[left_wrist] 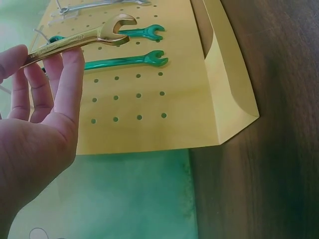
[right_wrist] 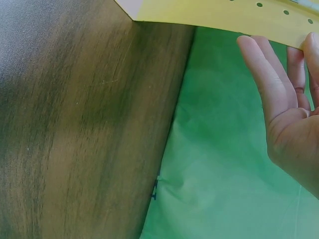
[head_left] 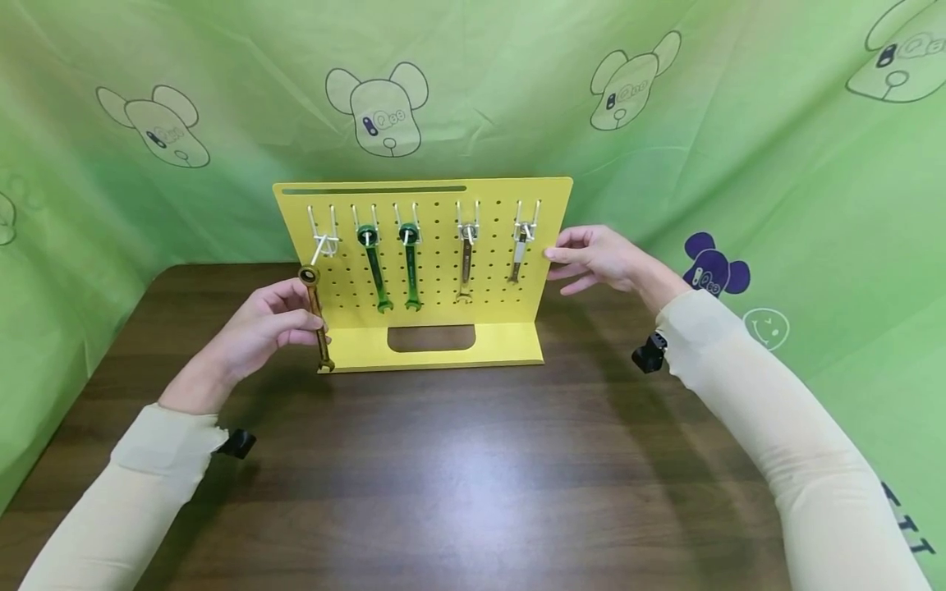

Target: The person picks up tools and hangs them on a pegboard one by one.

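My left hand (head_left: 269,322) pinches a gold combination wrench (head_left: 316,308) between thumb and fingers, at the left side of a yellow pegboard (head_left: 436,336). The wrench hangs upright, its ring end at the tip of the leftmost white hook (head_left: 325,244); whether the tip passes through the ring I cannot tell. In the left wrist view its open jaw end (left_wrist: 117,31) points away from the hand. My right hand (head_left: 594,258) holds the board's right edge, thumb at the front and fingers behind. Two green wrenches (head_left: 375,275) and two silvery wrenches (head_left: 466,267) hang on other hooks.
The pegboard stands on a dark wooden table (head_left: 458,460), its base lip (head_left: 510,349) towards me. A green printed curtain (head_left: 502,98) hangs close behind the board and along both sides. Black wrist cameras (head_left: 238,443) sit on both sleeves.
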`<control>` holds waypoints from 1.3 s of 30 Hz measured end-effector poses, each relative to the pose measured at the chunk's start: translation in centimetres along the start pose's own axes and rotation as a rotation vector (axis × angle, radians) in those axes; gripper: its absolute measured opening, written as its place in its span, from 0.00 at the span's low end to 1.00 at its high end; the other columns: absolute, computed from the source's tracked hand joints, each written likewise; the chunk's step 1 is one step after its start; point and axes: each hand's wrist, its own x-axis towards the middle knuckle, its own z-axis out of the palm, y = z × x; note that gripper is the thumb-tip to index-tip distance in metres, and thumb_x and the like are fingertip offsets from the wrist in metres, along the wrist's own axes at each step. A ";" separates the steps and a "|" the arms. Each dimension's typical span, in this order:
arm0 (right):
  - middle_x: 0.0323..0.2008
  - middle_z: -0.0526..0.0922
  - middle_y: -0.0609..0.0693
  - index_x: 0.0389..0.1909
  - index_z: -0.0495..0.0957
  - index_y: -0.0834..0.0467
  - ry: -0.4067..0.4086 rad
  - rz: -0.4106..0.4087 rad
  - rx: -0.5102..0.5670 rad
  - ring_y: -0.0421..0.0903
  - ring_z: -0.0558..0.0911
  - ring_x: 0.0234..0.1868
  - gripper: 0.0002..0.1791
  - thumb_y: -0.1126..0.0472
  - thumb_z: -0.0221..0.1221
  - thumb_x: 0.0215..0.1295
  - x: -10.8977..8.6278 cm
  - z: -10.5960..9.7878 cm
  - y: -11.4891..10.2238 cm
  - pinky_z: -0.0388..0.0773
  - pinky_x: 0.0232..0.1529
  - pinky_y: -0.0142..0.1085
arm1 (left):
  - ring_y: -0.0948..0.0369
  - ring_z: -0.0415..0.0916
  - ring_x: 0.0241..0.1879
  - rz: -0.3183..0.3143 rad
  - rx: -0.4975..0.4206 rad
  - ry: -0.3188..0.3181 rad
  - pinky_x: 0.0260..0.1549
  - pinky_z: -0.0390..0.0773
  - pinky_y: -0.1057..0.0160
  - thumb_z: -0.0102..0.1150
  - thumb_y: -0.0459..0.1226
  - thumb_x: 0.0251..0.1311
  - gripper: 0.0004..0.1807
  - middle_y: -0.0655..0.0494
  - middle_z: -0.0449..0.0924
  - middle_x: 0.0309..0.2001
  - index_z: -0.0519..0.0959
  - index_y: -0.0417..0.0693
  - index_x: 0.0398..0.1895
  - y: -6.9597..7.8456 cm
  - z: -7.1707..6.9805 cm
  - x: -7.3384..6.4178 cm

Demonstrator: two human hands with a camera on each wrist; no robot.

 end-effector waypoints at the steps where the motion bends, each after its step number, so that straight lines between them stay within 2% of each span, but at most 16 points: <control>1: 0.45 0.77 0.56 0.41 0.74 0.62 0.001 -0.001 0.003 0.61 0.79 0.51 0.16 0.56 0.65 0.61 0.0 0.0 0.0 0.77 0.46 0.58 | 0.54 0.80 0.34 0.002 0.004 0.004 0.36 0.83 0.56 0.54 0.19 0.57 0.08 0.46 0.74 0.35 0.74 0.37 0.35 0.0 0.0 0.0; 11: 0.46 0.77 0.56 0.41 0.74 0.62 -0.011 0.006 0.012 0.60 0.79 0.51 0.17 0.55 0.65 0.60 0.1 -0.2 0.2 0.78 0.44 0.57 | 0.54 0.79 0.33 -0.003 -0.003 0.035 0.37 0.83 0.53 0.50 0.19 0.58 0.10 0.49 0.73 0.34 0.72 0.39 0.36 -0.6 -0.3 0.1; 25: 0.45 0.77 0.56 0.41 0.74 0.62 -0.024 0.020 0.031 0.60 0.79 0.51 0.16 0.56 0.65 0.60 0.3 -0.3 0.2 0.79 0.44 0.56 | 0.55 0.79 0.36 -0.054 -0.025 0.077 0.40 0.82 0.53 0.55 0.23 0.59 0.07 0.48 0.74 0.38 0.73 0.38 0.39 -0.9 -0.6 0.3; 35: 0.45 0.77 0.56 0.41 0.74 0.62 -0.028 0.026 0.043 0.61 0.79 0.51 0.15 0.56 0.65 0.60 0.3 -0.3 0.3 0.79 0.45 0.55 | 0.56 0.80 0.38 -0.087 -0.075 0.076 0.43 0.81 0.56 0.56 0.25 0.61 0.07 0.50 0.75 0.39 0.75 0.43 0.38 -1.4 -0.7 0.5; 39: 0.45 0.76 0.55 0.40 0.74 0.61 -0.025 0.023 0.044 0.60 0.80 0.50 0.15 0.56 0.65 0.60 0.4 -0.4 0.3 0.79 0.44 0.55 | 0.57 0.79 0.41 -0.143 -0.039 0.049 0.49 0.78 0.56 0.56 0.30 0.64 0.07 0.51 0.77 0.43 0.76 0.41 0.44 -2.0 -0.8 0.7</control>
